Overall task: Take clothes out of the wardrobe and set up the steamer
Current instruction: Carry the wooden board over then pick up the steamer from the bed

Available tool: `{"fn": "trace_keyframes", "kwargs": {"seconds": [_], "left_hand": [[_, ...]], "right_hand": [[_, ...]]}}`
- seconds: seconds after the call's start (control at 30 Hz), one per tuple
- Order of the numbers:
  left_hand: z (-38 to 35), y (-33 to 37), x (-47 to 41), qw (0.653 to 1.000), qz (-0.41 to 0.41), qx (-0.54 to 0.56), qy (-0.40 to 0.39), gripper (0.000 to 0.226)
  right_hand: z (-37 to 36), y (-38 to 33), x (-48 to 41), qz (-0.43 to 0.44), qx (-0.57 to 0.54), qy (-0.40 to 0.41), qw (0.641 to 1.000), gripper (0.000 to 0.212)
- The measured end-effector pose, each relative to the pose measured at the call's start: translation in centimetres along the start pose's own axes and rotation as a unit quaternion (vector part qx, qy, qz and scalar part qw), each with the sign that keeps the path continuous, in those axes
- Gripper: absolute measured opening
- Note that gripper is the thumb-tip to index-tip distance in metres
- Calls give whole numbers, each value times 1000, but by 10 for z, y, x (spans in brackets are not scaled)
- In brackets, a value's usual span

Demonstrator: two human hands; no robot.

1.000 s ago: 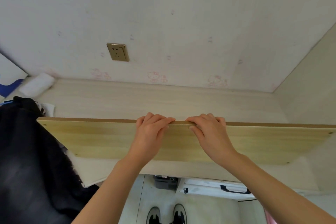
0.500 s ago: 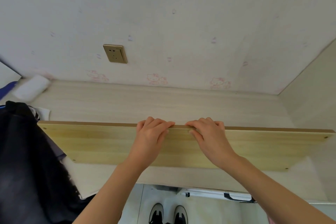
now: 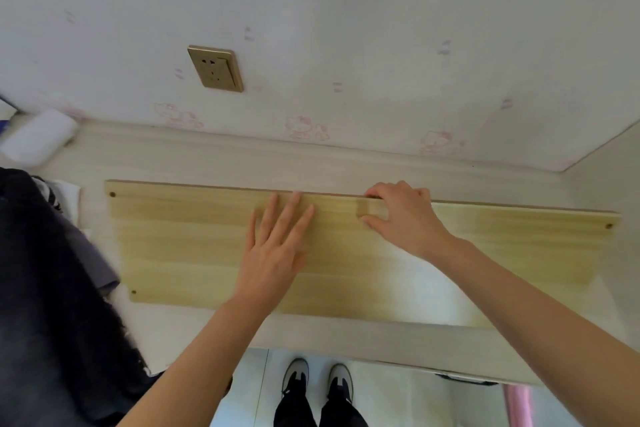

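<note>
Your left hand (image 3: 273,253) lies flat on the board (image 3: 180,243), fingers (image 3: 289,215) straight; right hand (image 3: 405,215) grips its edge beyond; likely steamer setup, seating it next.

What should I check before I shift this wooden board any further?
1. Right hand grip on the wooden board: ok, its fingers curl over the far edge.
2. Left hand grip: not ok, it lies flat on the board's face with straight fingers and holds nothing.
3. Dark clothes clear of the board's left end: cannot tell, they lie close beside it.
4. Wall socket free for the steamer: ok, nothing is plugged in or covering it.
5. Board lying fully flat on the surface: cannot tell.
</note>
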State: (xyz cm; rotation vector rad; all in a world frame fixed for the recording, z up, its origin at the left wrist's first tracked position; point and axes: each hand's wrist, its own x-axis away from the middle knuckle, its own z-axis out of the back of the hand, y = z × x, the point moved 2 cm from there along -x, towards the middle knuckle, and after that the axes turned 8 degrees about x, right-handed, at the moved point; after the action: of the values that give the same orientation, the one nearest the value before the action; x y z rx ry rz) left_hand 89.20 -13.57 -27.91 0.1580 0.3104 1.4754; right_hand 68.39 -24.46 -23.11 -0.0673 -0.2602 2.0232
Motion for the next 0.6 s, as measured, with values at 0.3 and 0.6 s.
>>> {"fn": "trace_keyframes", "kwargs": {"seconds": [0.3, 0.6], "left_hand": [[-68, -65, 1, 987, 76, -13, -143, 77], [-99, -88, 13, 983, 89, 2, -163, 77]], "right_hand": [[-69, 18, -71, -45, 49, -152, 986, 74], [-117, 23, -88, -55, -3, -223, 973, 80]]}}
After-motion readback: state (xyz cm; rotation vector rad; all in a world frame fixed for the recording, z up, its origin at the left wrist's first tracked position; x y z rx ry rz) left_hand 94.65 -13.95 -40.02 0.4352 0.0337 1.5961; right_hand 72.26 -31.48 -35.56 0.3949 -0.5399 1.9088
